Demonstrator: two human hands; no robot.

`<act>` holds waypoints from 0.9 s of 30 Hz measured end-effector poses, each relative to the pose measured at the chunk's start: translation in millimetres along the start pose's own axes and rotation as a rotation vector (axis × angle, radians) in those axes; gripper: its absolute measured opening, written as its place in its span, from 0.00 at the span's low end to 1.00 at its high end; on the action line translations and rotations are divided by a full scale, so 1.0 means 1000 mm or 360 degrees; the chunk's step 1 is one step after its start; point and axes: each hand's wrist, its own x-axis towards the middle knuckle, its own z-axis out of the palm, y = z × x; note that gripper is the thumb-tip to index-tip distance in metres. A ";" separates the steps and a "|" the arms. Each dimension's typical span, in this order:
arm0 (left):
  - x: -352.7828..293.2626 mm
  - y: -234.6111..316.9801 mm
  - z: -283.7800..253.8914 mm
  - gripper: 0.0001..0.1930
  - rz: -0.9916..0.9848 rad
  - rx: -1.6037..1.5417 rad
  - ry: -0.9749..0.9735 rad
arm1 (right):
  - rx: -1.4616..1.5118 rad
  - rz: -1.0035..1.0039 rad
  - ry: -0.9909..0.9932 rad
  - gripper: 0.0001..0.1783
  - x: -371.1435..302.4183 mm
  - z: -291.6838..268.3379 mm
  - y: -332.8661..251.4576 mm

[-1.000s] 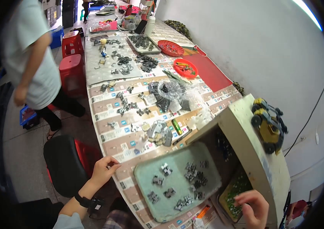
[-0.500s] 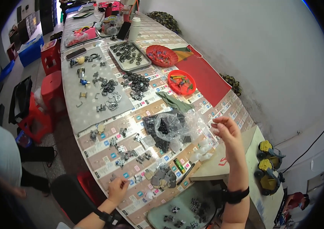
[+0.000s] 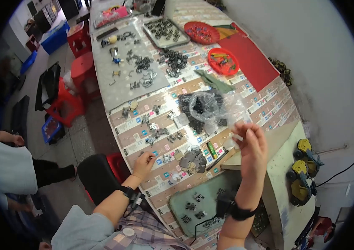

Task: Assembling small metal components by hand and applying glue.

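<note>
My left hand (image 3: 144, 165) is low over the near left edge of the table, fingertips pinched together beside small grey plastic parts (image 3: 167, 158); whatever they hold is too small to make out. My right hand (image 3: 252, 143) is raised near the table's corner, its fingers curled round a small white piece (image 3: 237, 137). More white pieces (image 3: 229, 144) lie just behind its fingertips, partly covered. Beyond that hand, a clear plastic bag (image 3: 204, 106) lies open with small black parts in it. Flat grey and tan parts (image 3: 193, 160) are heaped between my hands, next to a green strip (image 3: 211, 150).
Farther off are a metal tray of black wheels (image 3: 166, 33), red bowls (image 3: 223, 61) of small parts and a grey mat (image 3: 102, 79) with loose parts. A greenish tray (image 3: 177, 208) sits close to me. Yellow toy vehicles (image 3: 300, 173) stand at right. Another person (image 3: 10, 162) is at left.
The whole view has shifted, so the table sits higher and farther right. My right hand has come down to the white pieces. My left hand stays by the grey parts, fingers still pinched.
</note>
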 end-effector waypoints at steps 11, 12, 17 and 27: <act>0.290 0.203 -0.028 0.08 0.0708 0.0066 -0.0579 | 0.0182 0.0320 0.0508 0.08 -0.134 -0.031 0.027; 0.324 0.205 -0.015 0.08 0.0764 0.0143 -0.0625 | 0.0126 0.0313 0.0646 0.07 -0.132 -0.023 0.027; 0.443 0.185 0.093 0.09 0.0875 0.0280 -0.0810 | -0.0014 0.0553 0.1055 0.07 -0.113 0.014 0.028; 0.517 0.171 0.215 0.03 0.0851 0.0643 -0.0583 | -0.0480 0.0751 0.1526 0.08 -0.064 0.068 0.020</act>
